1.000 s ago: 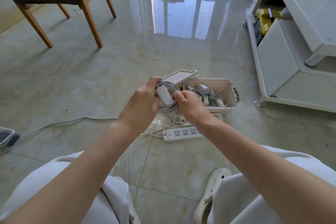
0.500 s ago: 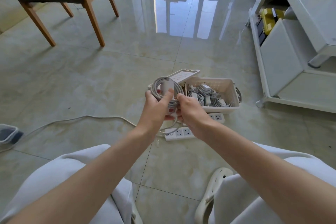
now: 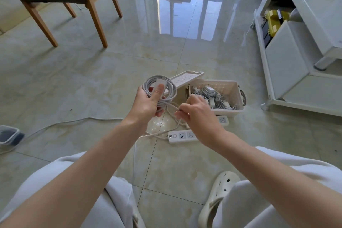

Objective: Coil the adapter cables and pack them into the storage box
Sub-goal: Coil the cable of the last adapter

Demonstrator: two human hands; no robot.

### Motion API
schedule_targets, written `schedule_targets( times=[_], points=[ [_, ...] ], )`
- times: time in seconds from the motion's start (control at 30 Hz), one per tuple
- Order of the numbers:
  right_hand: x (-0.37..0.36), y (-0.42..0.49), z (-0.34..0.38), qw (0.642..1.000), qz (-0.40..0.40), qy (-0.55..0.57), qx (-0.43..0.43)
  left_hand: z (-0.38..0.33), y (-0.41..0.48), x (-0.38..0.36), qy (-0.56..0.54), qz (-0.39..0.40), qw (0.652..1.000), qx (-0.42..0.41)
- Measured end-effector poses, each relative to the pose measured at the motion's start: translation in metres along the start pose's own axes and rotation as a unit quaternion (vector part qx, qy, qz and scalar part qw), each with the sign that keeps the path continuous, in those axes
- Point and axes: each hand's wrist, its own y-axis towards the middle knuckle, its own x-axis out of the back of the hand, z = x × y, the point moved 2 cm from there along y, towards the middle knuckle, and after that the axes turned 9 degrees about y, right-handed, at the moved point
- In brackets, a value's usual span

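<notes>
Item 1. Cable coil (image 3: pixel 160 92): grey-white, wound in a round loop, held in the air above the floor (image 3: pixel 103 83), just left of the box. A small white adapter block (image 3: pixel 159 81) lies against the top of the loop.

Item 2. Left hand (image 3: pixel 146 106): fingers wrapped round the lower part of the coil, thumb pressed flat over the adapter block.

Item 3. Right hand (image 3: pixel 200 114): fingers curled, pinching the loose tail (image 3: pixel 173 112) that trails from the bottom of the coil.

Item 4. Storage box (image 3: pixel 228 112): white, perforated walls, on the floor beyond the right hand. It holds a heap of packed adapters (image 3: pixel 212 96). Its lid (image 3: pixel 186 77) leans against the box's left end.

Item 5. Power strip (image 3: pixel 183 136): white, flat on the floor below the hands. A second strip (image 3: pixel 223 119) lies beside the box's near wall, partly hidden by the right hand.

Item 6. Surroundings: wooden chair (image 3: pixel 93 8) at the far left of the floor; white cabinet (image 3: pixel 288 65) along its right edge; pale slipper (image 3: pixel 218 197) at the near edge.
</notes>
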Motion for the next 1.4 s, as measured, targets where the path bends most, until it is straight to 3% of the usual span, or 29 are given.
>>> schedule_targets(
  times=[0.07, 0.13, 0.17, 0.27, 0.33, 0.4, 0.47, 0.6, 0.7, 0.77, 0.87, 1.0, 1.1, 1.23, 1.4],
  points=[
    [0.005, -0.001, -0.005, 0.999, 0.005, -0.036, -0.019, 0.002, -0.003, -0.003, 0.011, 0.015, 1.0, -0.003],
    [0.006, 0.0, -0.007, 0.978, 0.079, 0.118, -0.153, 0.003, -0.005, -0.007, 0.019, 0.028, 0.999, -0.005],
    [0.004, 0.0, -0.009, 0.941, 0.114, 0.225, -0.224, 0.003, -0.005, -0.008, 0.02, 0.032, 0.999, -0.003],
    [0.004, 0.002, -0.011, 0.774, 0.152, 0.513, -0.338, 0.004, -0.005, -0.007, 0.028, 0.039, 0.999, 0.01],
    [0.01, 0.006, -0.016, 0.649, 0.091, 0.661, -0.367, 0.005, -0.005, -0.007, 0.038, 0.044, 0.998, 0.015],
    [0.012, 0.007, -0.021, 0.542, 0.035, 0.73, -0.414, 0.007, -0.006, -0.008, 0.05, 0.055, 0.997, 0.017],
    [0.007, 0.004, -0.022, 0.506, 0.023, 0.732, -0.456, 0.008, -0.01, -0.012, 0.072, 0.08, 0.994, 0.012],
    [0.0, -0.002, -0.035, 0.483, -0.007, 0.712, -0.51, 0.008, -0.018, -0.016, 0.115, 0.131, 0.985, 0.017],
    [0.005, -0.002, -0.066, 0.492, -0.109, 0.682, -0.53, 0.008, -0.023, -0.014, 0.132, 0.165, 0.977, 0.02],
    [0.005, -0.003, -0.08, 0.524, -0.132, 0.65, -0.535, 0.008, -0.025, -0.012, 0.131, 0.174, 0.976, 0.019],
    [0.0, -0.006, -0.079, 0.608, -0.105, 0.576, -0.536, 0.009, -0.024, -0.01, 0.126, 0.169, 0.977, 0.025],
    [-0.001, -0.008, -0.063, 0.76, -0.019, 0.42, -0.496, 0.007, -0.022, -0.01, 0.114, 0.146, 0.982, 0.035],
    [-0.008, -0.006, -0.054, 0.822, 0.031, 0.361, -0.438, 0.005, -0.018, -0.009, 0.07, 0.117, 0.991, 0.015],
    [-0.015, -0.004, -0.044, 0.858, 0.037, 0.355, -0.37, 0.002, -0.013, -0.002, 0.029, 0.067, 0.997, 0.001],
    [-0.005, -0.005, -0.035, 0.87, -0.007, 0.375, -0.319, 0.003, -0.01, 0.001, -0.017, 0.039, 0.999, 0.014]
  ],
)
